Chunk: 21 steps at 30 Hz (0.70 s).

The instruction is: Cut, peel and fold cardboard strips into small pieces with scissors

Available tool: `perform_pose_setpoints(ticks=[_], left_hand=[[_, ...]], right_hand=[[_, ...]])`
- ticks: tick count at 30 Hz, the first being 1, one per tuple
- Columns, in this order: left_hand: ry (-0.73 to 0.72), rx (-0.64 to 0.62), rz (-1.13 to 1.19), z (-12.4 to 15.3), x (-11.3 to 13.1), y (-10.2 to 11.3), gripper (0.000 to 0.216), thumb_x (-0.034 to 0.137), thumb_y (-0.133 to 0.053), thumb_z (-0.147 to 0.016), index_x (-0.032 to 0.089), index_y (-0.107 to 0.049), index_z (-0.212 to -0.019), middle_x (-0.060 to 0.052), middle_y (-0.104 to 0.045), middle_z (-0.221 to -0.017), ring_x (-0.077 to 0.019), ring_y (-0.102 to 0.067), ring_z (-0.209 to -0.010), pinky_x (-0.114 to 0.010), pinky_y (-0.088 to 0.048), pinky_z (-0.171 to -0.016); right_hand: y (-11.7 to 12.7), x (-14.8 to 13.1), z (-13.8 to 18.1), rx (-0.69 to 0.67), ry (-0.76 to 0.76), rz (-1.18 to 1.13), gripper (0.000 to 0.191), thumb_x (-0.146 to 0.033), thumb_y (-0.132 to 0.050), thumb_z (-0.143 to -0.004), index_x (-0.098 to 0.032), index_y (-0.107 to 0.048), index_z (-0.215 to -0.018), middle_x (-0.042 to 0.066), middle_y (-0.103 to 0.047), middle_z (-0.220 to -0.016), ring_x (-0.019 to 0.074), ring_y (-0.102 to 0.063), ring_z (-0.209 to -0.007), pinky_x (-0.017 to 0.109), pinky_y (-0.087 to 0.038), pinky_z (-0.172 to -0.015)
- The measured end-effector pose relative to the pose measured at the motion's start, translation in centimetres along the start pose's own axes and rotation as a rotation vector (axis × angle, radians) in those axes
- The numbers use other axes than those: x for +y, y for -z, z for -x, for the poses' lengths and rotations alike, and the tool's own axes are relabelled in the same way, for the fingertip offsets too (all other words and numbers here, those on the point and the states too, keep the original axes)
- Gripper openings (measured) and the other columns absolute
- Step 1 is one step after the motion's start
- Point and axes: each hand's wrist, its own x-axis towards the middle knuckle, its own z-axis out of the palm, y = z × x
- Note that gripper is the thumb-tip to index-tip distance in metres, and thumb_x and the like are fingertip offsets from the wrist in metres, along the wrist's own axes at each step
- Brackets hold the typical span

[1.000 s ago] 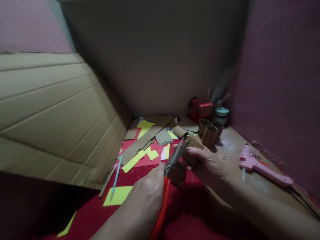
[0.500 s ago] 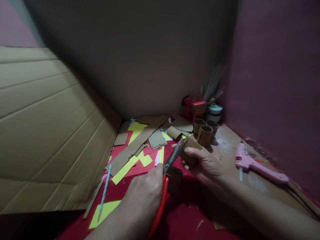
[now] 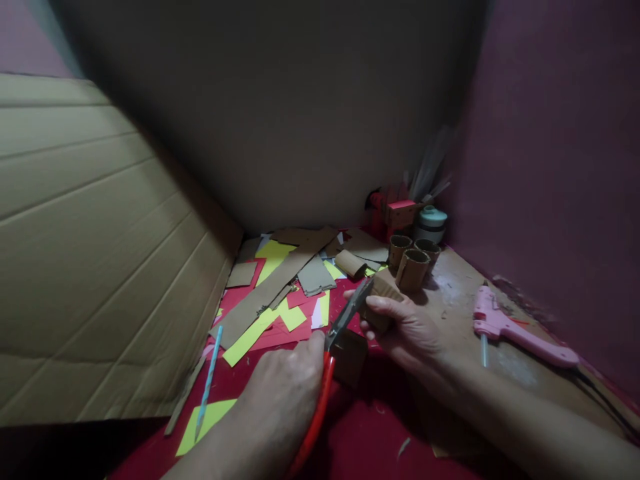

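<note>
Red-handled scissors (image 3: 325, 393) are gripped in my left hand (image 3: 293, 377), their blades pointing up and to the right. My right hand (image 3: 400, 323) pinches a small piece of cardboard (image 3: 384, 293), thumb on top and fingers underneath. The blade tips lie at the left edge of this piece; whether they cut into it I cannot tell. Below the blades a darker cardboard piece (image 3: 349, 360) shows, partly hidden by my left hand and the scissors. Behind my right hand stand three small cardboard tubes (image 3: 413, 270), and another cardboard roll (image 3: 350, 263) lies on its side.
Cardboard strips (image 3: 280, 287) and yellow paper scraps (image 3: 250, 343) litter the red surface. A blue pencil (image 3: 209, 380) lies at left beside a large cardboard panel (image 3: 100, 267). On the right rests a pink glue gun (image 3: 520, 337) with a cord. A teal-lidded jar (image 3: 430, 223) stands at the back.
The scissor blades have closed together at the cardboard piece. Both hands stay in nearly the same place, and the camera view has shifted slightly.
</note>
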Motion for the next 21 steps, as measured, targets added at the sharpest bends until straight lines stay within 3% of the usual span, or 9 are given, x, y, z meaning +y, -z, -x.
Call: perform_pose_setpoints(ticks=[8,11,15,21], left_hand=[[-0.032,0.002,-0.097,0.0,-0.7,-1.2,0.029,0.013,-0.038,-0.08,0.014,-0.058,-0.101,-0.004,-0.06,-0.062,-0.0164,-0.055,-0.051,-0.025,-0.038,-0.048],[-0.03,0.041,0.002,0.1,-0.4,-1.3,0.028,0.017,-0.039,-0.081,0.014,-0.058,-0.102,-0.005,-0.062,-0.067,-0.015,-0.056,-0.052,-0.024,-0.041,-0.051],[0.032,-0.003,0.123,0.4,0.5,-0.3,0.032,0.024,-0.04,-0.083,0.017,-0.056,-0.11,-0.007,-0.066,-0.077,-0.0184,-0.061,-0.061,-0.026,-0.045,-0.055],[-0.008,-0.015,0.225,0.3,0.9,0.4,0.027,0.028,-0.042,-0.082,0.019,-0.057,-0.102,-0.006,-0.067,-0.084,-0.0169,-0.059,-0.067,-0.024,-0.045,-0.056]], right_hand=[[-0.1,-0.3,0.5,0.027,-0.02,0.013,0.021,-0.017,-0.076,-0.063,-0.015,-0.069,-0.083,0.005,-0.071,-0.072,0.0125,-0.055,-0.05,0.022,-0.038,-0.042],[0.1,-0.3,0.3,-0.009,-0.003,0.034,0.02,-0.018,-0.075,-0.066,-0.016,-0.07,-0.086,0.005,-0.07,-0.072,0.013,-0.055,-0.051,0.022,-0.038,-0.042],[0.1,-0.3,0.2,-0.035,0.008,0.03,0.021,-0.017,-0.074,-0.066,-0.018,-0.068,-0.086,0.004,-0.071,-0.073,0.0129,-0.054,-0.052,0.022,-0.038,-0.042],[0.2,0.1,0.6,-0.093,0.01,0.005,0.018,-0.015,-0.071,-0.069,-0.019,-0.068,-0.086,0.003,-0.069,-0.075,0.0142,-0.056,-0.058,0.023,-0.038,-0.044]])
